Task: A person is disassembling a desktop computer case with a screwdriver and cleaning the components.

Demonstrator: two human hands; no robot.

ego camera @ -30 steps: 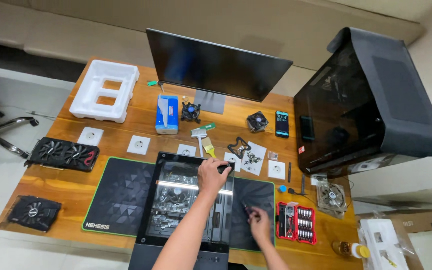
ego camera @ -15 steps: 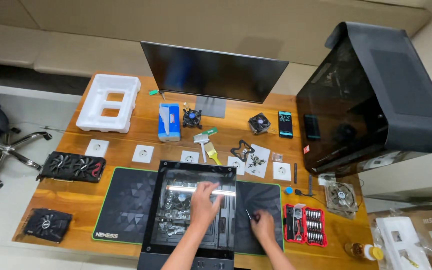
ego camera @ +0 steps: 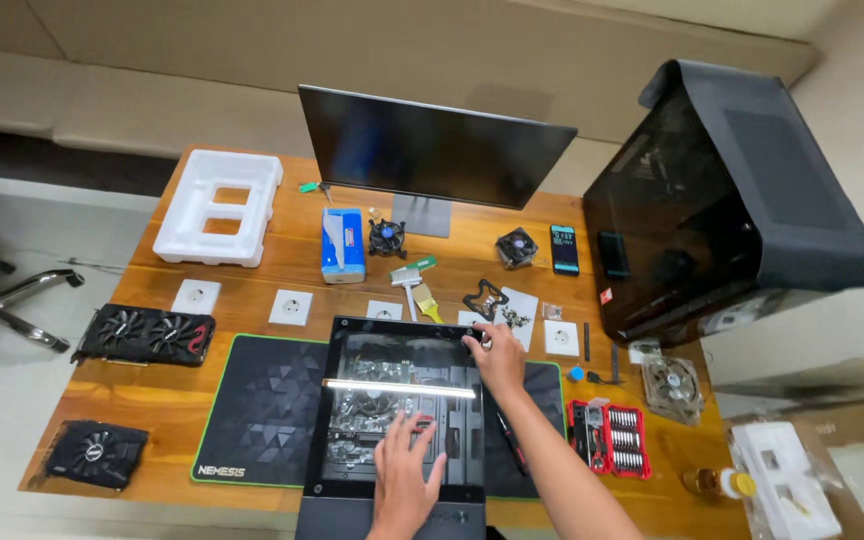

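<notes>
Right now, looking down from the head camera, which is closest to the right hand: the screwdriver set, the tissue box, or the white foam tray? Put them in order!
From the right hand, at the computer case's far right corner:
1. Screwdriver set, red, on the desk just right of the hand and nearer the person.
2. Tissue box, blue, farther back and to the left.
3. White foam tray, at the far left corner of the desk.

I am seeing a dark monitor (ego camera: 437, 150) standing at the back of the wooden desk (ego camera: 282, 270), with a white foam insert (ego camera: 218, 207) lying to its left and a blue tissue box (ego camera: 341, 244) sitting just in front. Two graphics cards (ego camera: 143, 334) (ego camera: 96, 452) are lying at the desk's left edge. A large black computer case (ego camera: 732, 200) is standing on the right, and a red screwdriver bit set (ego camera: 609, 439) is lying open near it.
</notes>
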